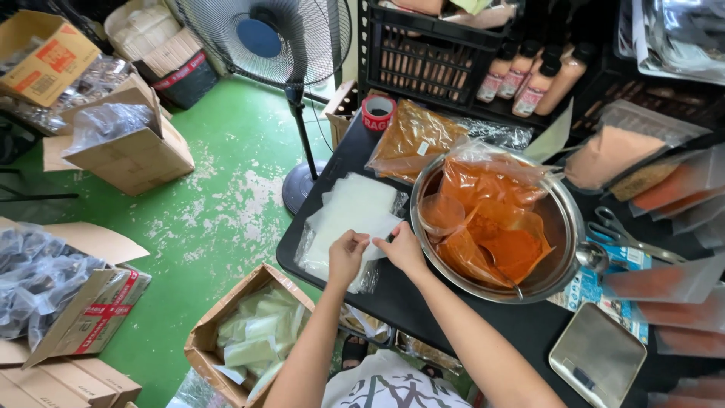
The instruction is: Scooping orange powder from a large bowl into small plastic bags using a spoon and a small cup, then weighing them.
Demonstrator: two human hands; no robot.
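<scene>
1. The left hand (pixel 346 253) and the right hand (pixel 402 248) both pinch one small clear plastic pouch (pixel 375 229) at the near end of a flat stack of clear plastic pouches (pixel 347 214), which lies on the black tabletop (pixel 423 302).
2. Just right of the right hand sits a round steel bowl (pixel 566 219) holding an open clear bag of orange-red powder (pixel 491 219).
3. Beyond the hands lie a sealed bag of brown spice (pixel 414 137) and a red tape roll (pixel 377 113).
4. Below the left hand, on the green floor (pixel 219 189), an open cardboard box (pixel 253 329) holds pale green packets.
5. Whether the pinched pouch is empty cannot be made out; the filled pouches (pixel 664 189) far right of the right hand are cut off by the frame.
6. The tabletop's edge runs just left of the stack; open floor lies beyond it, up to a standing fan (pixel 272 38).
</scene>
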